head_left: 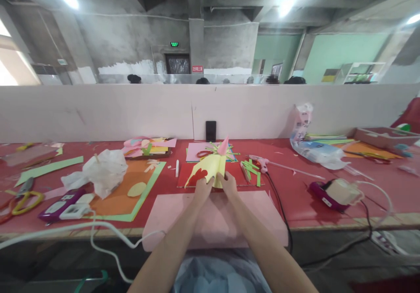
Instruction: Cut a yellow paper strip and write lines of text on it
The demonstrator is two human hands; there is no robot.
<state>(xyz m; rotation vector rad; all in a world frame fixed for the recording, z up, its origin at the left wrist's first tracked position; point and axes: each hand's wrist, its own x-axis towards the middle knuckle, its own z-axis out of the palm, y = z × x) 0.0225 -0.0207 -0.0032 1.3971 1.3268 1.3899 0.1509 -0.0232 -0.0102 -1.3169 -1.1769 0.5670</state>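
A yellow paper piece with a red cut-out shape on its left part stands upright in front of me. A pink paper cone rises at its upper right; whether the two are joined I cannot tell. My left hand grips the yellow paper's lower edge, its fingers closed. Close beside it, my right hand is closed on the same paper's lower right edge. Beneath them is a red sheet, with a pink board nearer to me. Part of the paper's bottom is hidden by my fingers.
Right of the hands are green paper strips and a pink glue gun with a black cord. Left are a white marker, orange sheets, a crumpled white bag and scissors. A phone leans against the partition.
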